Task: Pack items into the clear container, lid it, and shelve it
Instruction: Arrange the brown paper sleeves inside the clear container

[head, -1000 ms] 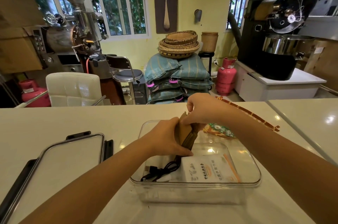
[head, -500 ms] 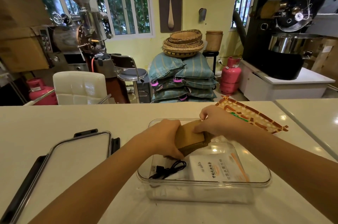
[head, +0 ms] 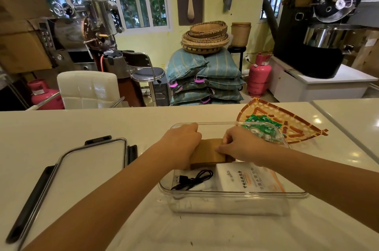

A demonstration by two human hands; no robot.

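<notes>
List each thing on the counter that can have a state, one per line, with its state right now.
Container: open, partly packed.
Lid: off, flat on the counter left of the container.
Brown packet: lying in the container, gripped at both ends.
Cable: coiled loosely inside the container.
White pack: flat inside the container.
Left hand: shut on the brown packet.
Right hand: shut on the brown packet.

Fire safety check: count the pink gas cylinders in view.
2. One gas cylinder stands far left, behind the white chair. The other stands right of the stacked sacks, by the white cabinet. More may be hidden behind furniture.
</notes>
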